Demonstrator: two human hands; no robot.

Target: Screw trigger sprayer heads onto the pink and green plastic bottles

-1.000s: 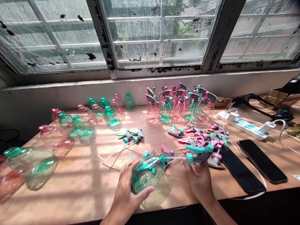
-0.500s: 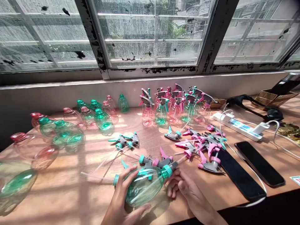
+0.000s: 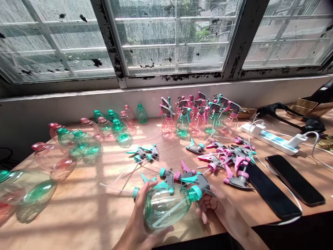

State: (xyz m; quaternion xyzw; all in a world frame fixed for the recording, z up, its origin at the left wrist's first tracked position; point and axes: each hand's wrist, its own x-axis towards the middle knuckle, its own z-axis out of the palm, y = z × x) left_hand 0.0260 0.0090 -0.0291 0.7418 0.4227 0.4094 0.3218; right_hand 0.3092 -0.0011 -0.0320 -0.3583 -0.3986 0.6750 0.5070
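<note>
My left hand point(image 3: 140, 218) is closed around a clear green bottle point(image 3: 166, 206), tilted on its side above the table's front edge. A grey and turquoise spray head point(image 3: 204, 182) sits at the bottle's neck, its turquoise collar against the mouth and its trigger pointing left. Its thin tube runs down inside the bottle. At the grey end of that spray head, my right hand point(image 3: 213, 203) has its fingers curled, the tips partly hidden. Just behind the bottle lie loose spray heads with turquoise parts point(image 3: 168, 177) and pink parts point(image 3: 184, 173).
Bottles without heads point(image 3: 121, 132) stand or lie at the left. Several bottles with spray heads point(image 3: 197, 123) stand by the wall. More loose heads point(image 3: 234, 156) lie at centre right, near two phones point(image 3: 295, 180), a white power strip point(image 3: 269, 139), cables and a black strap point(image 3: 286, 116).
The spray head on the held bottle has turned, so its turquoise trigger now shows, pointing left. Bottle and hands sit slightly further right, as the whole view has shifted.
</note>
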